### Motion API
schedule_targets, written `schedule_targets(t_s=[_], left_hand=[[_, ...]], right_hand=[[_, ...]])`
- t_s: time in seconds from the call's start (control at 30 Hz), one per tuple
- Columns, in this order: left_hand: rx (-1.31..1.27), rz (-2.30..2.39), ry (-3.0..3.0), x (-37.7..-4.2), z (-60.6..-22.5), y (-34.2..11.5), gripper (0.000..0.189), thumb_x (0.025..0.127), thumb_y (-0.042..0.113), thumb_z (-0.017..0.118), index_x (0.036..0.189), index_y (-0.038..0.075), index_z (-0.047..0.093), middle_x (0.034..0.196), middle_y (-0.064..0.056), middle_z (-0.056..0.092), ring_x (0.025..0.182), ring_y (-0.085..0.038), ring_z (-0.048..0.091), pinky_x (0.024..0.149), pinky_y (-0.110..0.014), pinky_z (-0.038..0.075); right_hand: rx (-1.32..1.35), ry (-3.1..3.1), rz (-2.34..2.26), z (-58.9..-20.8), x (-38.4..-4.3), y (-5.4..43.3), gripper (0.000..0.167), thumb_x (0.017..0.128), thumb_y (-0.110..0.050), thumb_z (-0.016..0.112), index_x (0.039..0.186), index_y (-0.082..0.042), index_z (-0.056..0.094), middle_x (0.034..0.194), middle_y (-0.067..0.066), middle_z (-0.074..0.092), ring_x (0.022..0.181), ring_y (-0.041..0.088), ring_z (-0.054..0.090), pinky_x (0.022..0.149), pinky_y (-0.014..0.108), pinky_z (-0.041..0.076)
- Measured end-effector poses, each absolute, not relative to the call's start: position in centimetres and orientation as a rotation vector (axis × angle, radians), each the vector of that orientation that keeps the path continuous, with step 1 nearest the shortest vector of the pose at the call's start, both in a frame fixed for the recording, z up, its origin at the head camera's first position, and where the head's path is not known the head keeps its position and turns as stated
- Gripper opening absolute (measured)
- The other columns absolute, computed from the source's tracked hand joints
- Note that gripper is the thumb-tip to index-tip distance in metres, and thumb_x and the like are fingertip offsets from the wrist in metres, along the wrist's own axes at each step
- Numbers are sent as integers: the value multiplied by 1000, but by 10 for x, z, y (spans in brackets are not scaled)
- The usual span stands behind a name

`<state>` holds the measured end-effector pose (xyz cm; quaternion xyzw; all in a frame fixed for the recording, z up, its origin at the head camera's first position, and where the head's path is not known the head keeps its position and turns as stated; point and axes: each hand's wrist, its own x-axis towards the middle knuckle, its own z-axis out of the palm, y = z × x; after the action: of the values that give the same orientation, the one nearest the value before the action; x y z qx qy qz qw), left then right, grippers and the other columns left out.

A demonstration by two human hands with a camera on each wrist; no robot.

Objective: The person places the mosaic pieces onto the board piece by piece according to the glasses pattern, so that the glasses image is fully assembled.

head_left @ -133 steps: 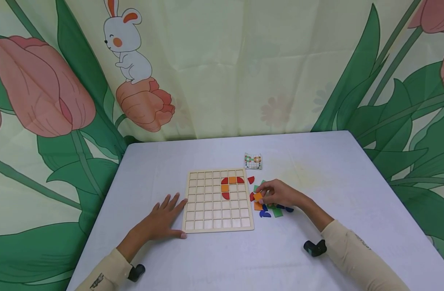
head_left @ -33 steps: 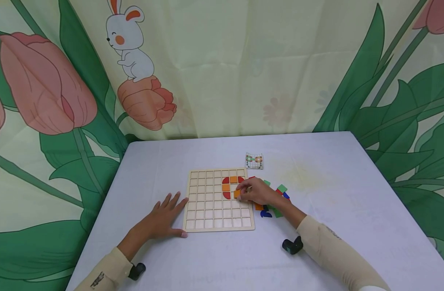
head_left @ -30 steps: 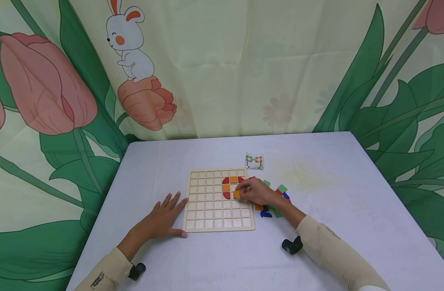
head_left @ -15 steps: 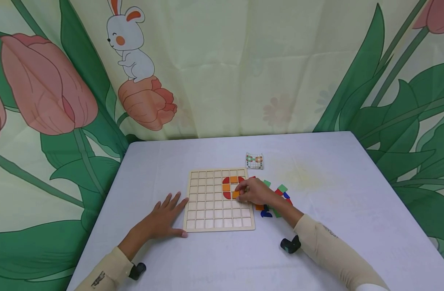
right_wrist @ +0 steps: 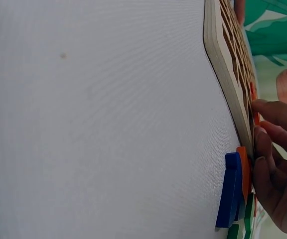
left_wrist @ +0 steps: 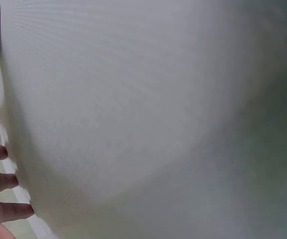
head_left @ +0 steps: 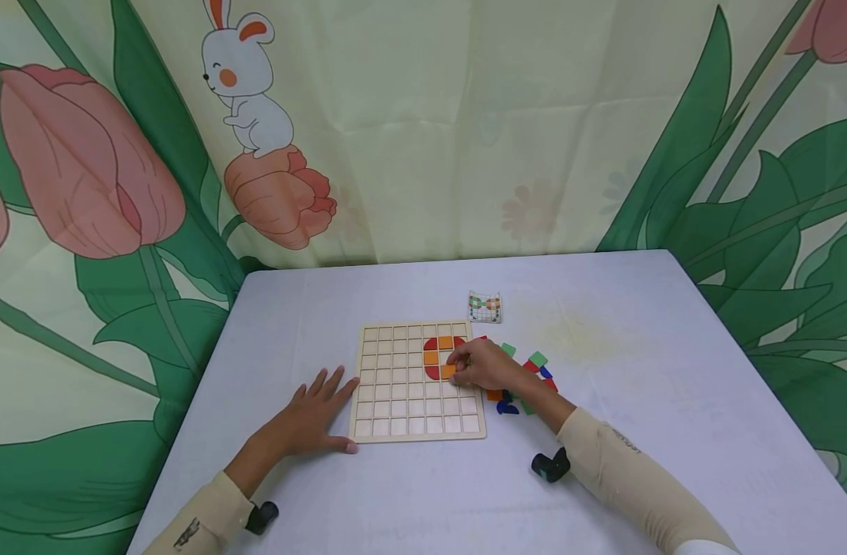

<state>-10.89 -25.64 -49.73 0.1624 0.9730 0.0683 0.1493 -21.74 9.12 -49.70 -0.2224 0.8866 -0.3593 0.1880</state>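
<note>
A wooden grid board [head_left: 390,408] lies flat on the table. Red quarter-round tiles, such as the lower red tile [head_left: 431,373], and orange squares, such as the left orange tile [head_left: 431,358], sit in its upper right cells. My right hand [head_left: 484,365] pinches another orange square tile [head_left: 447,371] at the cell just right of the lower red one. In the right wrist view, the right hand [right_wrist: 280,164] reaches over the board's edge. My left hand [head_left: 317,416] lies with spread fingers on the table, its thumb and fingertips touching the board's left edge.
Loose tiles lie right of the board, partly under my right forearm, among them a blue tile [head_left: 507,408] and a green tile [head_left: 538,359]. A small pattern card [head_left: 485,307] lies behind the board's upper right corner. A printed curtain [head_left: 423,131] hangs behind the table [head_left: 409,501].
My right hand picked an orange square tile from the loose pile and brought it left over the board. Lately it has slid slightly left beside the lower red tile. The left hand stays put.
</note>
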Motion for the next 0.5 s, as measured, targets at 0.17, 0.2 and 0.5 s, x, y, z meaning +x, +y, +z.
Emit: schedule_targets(t_s=[0.17, 0.2, 0.5], left_hand=[[464, 214, 2795, -108, -497, -256, 113, 72, 77, 70, 160, 20, 27, 167, -17, 18, 153, -47, 14, 112, -72, 24], [466, 219, 2796, -108, -497, -256, 113, 72, 76, 70, 160, 20, 27, 167, -17, 18, 153, -47, 14, 112, -73, 24], [472, 205, 2812, -109, -498, -256, 114, 72, 78, 70, 160, 20, 27, 167, -18, 19, 152, -47, 16, 112, -72, 25]], right_hand=[[-621, 2495, -1005, -496, -217, 91, 20, 86, -17, 81, 104, -13, 76, 76, -5, 62, 71, 12, 56, 67, 24, 48], [-623, 2495, -1005, -496, -217, 91, 19, 86, -17, 81, 104, -13, 76, 76, -5, 62, 71, 12, 56, 67, 24, 48], [-631, 2490, -1008, -493, -216, 90, 19, 86, -16, 80, 103, -12, 77, 76, -5, 63, 72, 13, 56, 67, 26, 47]])
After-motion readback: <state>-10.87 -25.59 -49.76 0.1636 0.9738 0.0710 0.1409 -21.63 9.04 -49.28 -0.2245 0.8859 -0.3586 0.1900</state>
